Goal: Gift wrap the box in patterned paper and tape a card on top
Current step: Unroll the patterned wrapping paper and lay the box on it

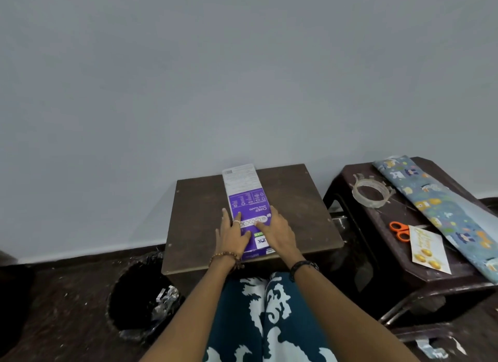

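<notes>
Both hands, left hand and right hand, are laid with fingers straight on the near end of the box, whose long axis runs away across the surface, while the patterned paper is left well to the right.

Both hands flat (fingers straight)

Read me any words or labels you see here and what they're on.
"CHIEF", upside down, on the purple box.
Letters like "LINK" on its white patch, partly hidden by the right hand.
Box's small print and code: too small.
Gold lettering on the card: blurred.
</notes>
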Motion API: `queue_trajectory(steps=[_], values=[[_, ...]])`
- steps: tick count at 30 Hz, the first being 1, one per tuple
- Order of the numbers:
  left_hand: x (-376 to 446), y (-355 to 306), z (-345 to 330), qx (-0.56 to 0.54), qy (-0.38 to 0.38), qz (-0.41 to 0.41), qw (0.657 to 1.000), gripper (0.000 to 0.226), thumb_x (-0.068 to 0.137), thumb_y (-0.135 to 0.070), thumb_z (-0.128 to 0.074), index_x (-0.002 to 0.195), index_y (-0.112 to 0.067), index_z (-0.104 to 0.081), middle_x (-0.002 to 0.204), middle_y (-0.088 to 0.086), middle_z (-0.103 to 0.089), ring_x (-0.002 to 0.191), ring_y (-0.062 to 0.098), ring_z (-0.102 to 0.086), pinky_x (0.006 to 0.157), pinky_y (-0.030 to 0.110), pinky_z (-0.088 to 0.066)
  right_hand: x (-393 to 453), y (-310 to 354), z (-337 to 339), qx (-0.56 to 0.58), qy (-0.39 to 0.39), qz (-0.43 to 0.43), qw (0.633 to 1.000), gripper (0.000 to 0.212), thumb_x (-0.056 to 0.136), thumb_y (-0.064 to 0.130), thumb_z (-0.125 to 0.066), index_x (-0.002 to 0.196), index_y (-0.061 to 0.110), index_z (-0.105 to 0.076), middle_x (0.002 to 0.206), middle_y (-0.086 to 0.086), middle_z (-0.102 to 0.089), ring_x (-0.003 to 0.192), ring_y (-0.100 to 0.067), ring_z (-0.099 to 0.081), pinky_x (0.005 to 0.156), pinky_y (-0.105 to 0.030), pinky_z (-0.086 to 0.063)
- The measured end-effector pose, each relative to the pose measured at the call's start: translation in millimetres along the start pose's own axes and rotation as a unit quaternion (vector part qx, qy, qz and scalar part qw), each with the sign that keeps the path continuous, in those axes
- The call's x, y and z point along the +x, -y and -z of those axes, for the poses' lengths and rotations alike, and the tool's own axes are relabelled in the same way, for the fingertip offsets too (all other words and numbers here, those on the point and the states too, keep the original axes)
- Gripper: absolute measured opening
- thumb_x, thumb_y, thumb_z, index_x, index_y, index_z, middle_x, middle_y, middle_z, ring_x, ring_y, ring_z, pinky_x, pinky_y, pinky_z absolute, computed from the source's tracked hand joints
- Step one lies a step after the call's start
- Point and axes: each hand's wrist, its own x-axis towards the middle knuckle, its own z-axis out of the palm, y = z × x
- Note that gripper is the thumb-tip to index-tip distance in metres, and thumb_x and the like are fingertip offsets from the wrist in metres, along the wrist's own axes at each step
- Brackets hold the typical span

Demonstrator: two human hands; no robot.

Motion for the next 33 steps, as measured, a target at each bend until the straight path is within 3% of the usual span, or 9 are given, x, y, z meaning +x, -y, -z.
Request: queue_trajectory(steps=[3, 6, 10, 14, 20, 24, 27, 30, 33], values=[[4, -29, -6, 0.073, -0.061, -0.105, 0.99, 0.048, 0.095, -0.024, -0.046, 0.14, -0.011, -0.036, 0.155, 0.009, -0.015, 0.143, 0.021, -0.013, 0.116, 0.04, -0.005, -2, 0, 16, -0.039, -0.032, 0.027, 0.998, 0.054, 0.093, 0.031, -0.052, 0.14, 0.013, -0.033, 0.136, -0.011, -0.046, 0.12, -0.027, -0.049, 0.096, -0.038, -0.041], [12, -79, -26, 0.013, -0.044, -0.184, 0.982, 0.042, 0.093, -0.006, -0.043, 0.135, -0.009, -0.043, 0.146, 0.01, -0.038, 0.139, 0.021, -0.028, 0.116, 0.042, -0.017, 1, -14, 57, -0.043, -0.106, 0.053, 0.992, 0.04, 0.095, 0.018, -0.044, 0.134, 0.012, -0.044, 0.134, -0.009, -0.049, 0.121, -0.028, -0.049, 0.096, -0.037, -0.04], [19, -162, -84, -0.041, 0.022, -0.263, 0.964, 0.043, 0.09, -0.005, -0.042, 0.132, -0.011, -0.048, 0.134, 0.013, -0.052, 0.126, 0.028, -0.046, 0.107, 0.046, -0.032, 4, -69, 132, -0.081, -0.236, 0.036, 0.968, 0.031, 0.09, 0.011, -0.044, 0.119, 0.009, -0.056, 0.121, -0.012, -0.057, 0.11, -0.031, -0.054, 0.089, -0.041, -0.044], [5, -246, -141, -0.114, 0.13, -0.295, 0.94, 0.046, 0.089, -0.004, -0.045, 0.135, -0.007, -0.043, 0.136, 0.018, -0.049, 0.127, 0.03, -0.044, 0.106, 0.036, -0.034, 0, -138, 202, -0.15, -0.33, -0.053, 0.93, 0.025, 0.086, 0.012, -0.045, 0.103, 0.004, -0.062, 0.107, -0.017, -0.061, 0.1, -0.035, -0.056, 0.079, -0.041, -0.043], [4, -290, -189, -0.161, 0.225, -0.243, 0.93, 0.055, 0.09, -0.008, -0.047, 0.143, -0.019, -0.034, 0.133, 0.013, -0.052, 0.119, 0.03, -0.051, 0.098, 0.039, -0.042, 8, -209, 247, -0.28, -0.285, -0.146, 0.905, 0.036, 0.089, 0.021, -0.055, 0.119, 0.002, -0.052, 0.124, -0.015, -0.053, 0.119, -0.033, -0.045, 0.104, -0.045, -0.028], [14, -287, -193, -0.235, 0.25, -0.2, 0.918, 0.05, 0.093, -0.002, -0.044, 0.141, -0.011, -0.035, 0.142, 0.01, -0.043, 0.132, 0.021, -0.04, 0.107, 0.03, -0.034, 13, -217, 252, -0.329, -0.28, -0.13, 0.893, 0.024, 0.093, 0.02, -0.047, 0.11, 0.005, -0.054, 0.114, -0.013, -0.059, 0.106, -0.031, -0.054, 0.096, -0.04, -0.034], [18, -291, -185, -0.307, 0.245, -0.167, 0.904, 0.046, 0.093, 0.001, -0.043, 0.138, -0.007, -0.038, 0.14, 0.013, -0.045, 0.13, 0.02, -0.042, 0.107, 0.026, -0.034, 11, -209, 259, -0.336, -0.323, -0.103, 0.879, 0.016, 0.091, 0.006, -0.042, 0.095, 0.003, -0.057, 0.096, -0.015, -0.064, 0.087, -0.035, -0.06, 0.085, -0.041, -0.04], [22, -297, -171, -0.377, 0.226, -0.141, 0.887, 0.042, 0.094, -0.003, -0.044, 0.136, -0.006, -0.042, 0.135, 0.01, -0.05, 0.126, 0.018, -0.045, 0.096, 0.016, -0.034, 10, -194, 267, -0.333, -0.407, -0.079, 0.847, 0.011, 0.082, -0.003, -0.054, 0.089, -0.001, -0.063, 0.082, -0.018, -0.068, 0.072, -0.036, -0.064, 0.083, -0.044, -0.049], [20, -307, -153, -0.484, 0.244, -0.092, 0.835, 0.038, 0.094, -0.011, -0.05, 0.132, -0.007, -0.046, 0.131, 0.01, -0.054, 0.12, 0.019, -0.051, 0.097, 0.025, -0.04, 11, -167, 271, -0.362, -0.478, -0.031, 0.8, 0.021, 0.074, -0.004, -0.065, 0.095, 0.0, -0.067, 0.082, -0.014, -0.072, 0.072, -0.031, -0.069, 0.087, -0.047, -0.052]])
